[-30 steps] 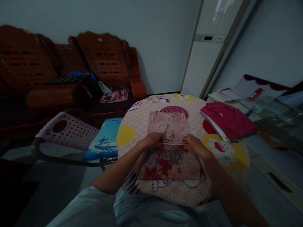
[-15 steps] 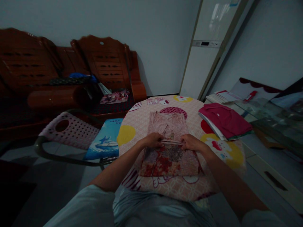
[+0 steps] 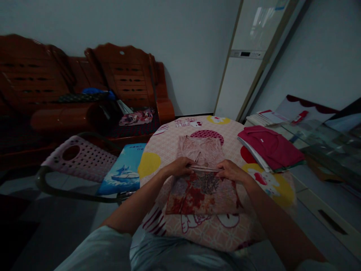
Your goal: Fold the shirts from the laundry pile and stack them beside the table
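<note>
A pink garment [image 3: 203, 192] with a red and grey print on its near part lies on a round table with a patterned cloth [image 3: 175, 141]. My left hand [image 3: 182, 166] pinches the left end of a raised fold across the garment's middle. At the other end of that fold, my right hand [image 3: 229, 171] grips the fabric between thumb and fingers. The fold stretches straight between both hands. The far part of the garment lies flat beyond it, up to the neckline. Which layers the fingers hold is partly hidden.
Folded clothes with a magenta shirt [image 3: 270, 146] on top sit at the table's right edge. Left of the table stands a chair [image 3: 81, 158] with a blue picture seat [image 3: 124, 169]. A wooden sofa [image 3: 124, 75] lines the wall. A glass-topped stand [image 3: 324, 139] is at the right.
Both hands keep hold of the same fold and have hardly moved. The whole view has shifted slightly, with the table appearing a little lower.
</note>
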`<action>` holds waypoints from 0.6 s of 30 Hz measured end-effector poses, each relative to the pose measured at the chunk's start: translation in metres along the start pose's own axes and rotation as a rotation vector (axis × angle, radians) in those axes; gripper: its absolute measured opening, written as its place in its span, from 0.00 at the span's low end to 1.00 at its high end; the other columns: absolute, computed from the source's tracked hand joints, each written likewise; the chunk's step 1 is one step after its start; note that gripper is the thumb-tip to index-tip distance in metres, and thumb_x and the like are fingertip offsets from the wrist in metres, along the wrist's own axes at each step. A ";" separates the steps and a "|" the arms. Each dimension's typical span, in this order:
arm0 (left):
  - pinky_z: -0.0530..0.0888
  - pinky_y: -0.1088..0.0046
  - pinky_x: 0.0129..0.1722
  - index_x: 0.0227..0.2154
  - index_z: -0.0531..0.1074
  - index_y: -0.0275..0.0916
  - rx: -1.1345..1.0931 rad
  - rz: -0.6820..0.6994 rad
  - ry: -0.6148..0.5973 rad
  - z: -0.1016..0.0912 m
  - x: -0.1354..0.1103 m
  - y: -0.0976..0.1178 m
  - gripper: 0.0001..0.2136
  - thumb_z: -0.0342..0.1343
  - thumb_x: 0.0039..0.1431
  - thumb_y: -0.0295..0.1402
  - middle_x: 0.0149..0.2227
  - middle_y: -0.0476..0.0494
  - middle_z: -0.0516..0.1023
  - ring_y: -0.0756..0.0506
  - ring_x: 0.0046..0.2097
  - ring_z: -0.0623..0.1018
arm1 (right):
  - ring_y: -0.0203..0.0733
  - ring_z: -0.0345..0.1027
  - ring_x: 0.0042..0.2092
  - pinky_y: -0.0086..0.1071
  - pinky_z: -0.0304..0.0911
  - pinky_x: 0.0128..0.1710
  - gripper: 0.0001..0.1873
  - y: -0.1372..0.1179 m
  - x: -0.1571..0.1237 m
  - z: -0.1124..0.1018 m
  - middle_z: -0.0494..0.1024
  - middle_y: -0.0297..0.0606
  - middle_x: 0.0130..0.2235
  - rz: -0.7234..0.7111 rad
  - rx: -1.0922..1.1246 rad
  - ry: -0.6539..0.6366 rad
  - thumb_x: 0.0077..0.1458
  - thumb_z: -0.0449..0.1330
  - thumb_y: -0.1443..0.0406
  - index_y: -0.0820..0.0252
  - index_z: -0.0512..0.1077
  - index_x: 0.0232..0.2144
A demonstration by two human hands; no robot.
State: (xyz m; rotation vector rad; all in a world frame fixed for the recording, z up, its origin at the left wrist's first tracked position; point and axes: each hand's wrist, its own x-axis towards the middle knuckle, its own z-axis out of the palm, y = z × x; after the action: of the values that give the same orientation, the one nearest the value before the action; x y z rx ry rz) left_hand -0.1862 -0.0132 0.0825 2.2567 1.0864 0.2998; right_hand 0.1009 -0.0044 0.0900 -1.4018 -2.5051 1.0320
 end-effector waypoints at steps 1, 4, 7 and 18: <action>0.62 0.78 0.30 0.31 0.76 0.35 0.012 -0.013 0.024 -0.006 0.004 -0.001 0.06 0.56 0.52 0.31 0.27 0.51 0.75 0.50 0.31 0.71 | 0.34 0.66 0.26 0.26 0.54 0.26 0.05 -0.001 0.004 -0.006 0.76 0.32 0.22 -0.012 -0.032 0.023 0.47 0.60 0.68 0.62 0.73 0.21; 0.62 0.78 0.30 0.31 0.75 0.35 0.057 -0.029 0.097 -0.024 0.019 -0.007 0.06 0.57 0.51 0.31 0.27 0.51 0.75 0.50 0.31 0.71 | 0.35 0.66 0.27 0.27 0.53 0.27 0.05 -0.006 0.019 -0.028 0.75 0.33 0.23 -0.015 -0.175 0.115 0.47 0.61 0.68 0.62 0.74 0.21; 0.63 0.77 0.32 0.32 0.74 0.35 0.115 -0.026 0.147 -0.041 0.038 -0.016 0.06 0.56 0.52 0.31 0.29 0.50 0.76 0.49 0.32 0.72 | 0.36 0.67 0.30 0.27 0.52 0.28 0.04 -0.010 0.039 -0.047 0.76 0.34 0.25 0.033 -0.320 0.187 0.48 0.62 0.69 0.62 0.77 0.25; 0.67 0.76 0.37 0.38 0.77 0.37 0.251 -0.121 0.158 -0.079 0.084 -0.051 0.11 0.56 0.52 0.31 0.36 0.47 0.80 0.47 0.38 0.76 | 0.37 0.69 0.32 0.27 0.55 0.28 0.07 -0.007 0.102 -0.079 0.79 0.35 0.27 0.112 -0.429 0.182 0.49 0.60 0.70 0.59 0.78 0.24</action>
State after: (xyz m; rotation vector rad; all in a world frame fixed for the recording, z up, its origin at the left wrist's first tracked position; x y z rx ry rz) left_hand -0.2002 0.1092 0.1091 2.4044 1.4051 0.3102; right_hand 0.0676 0.1138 0.1303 -1.6686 -2.6331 0.3616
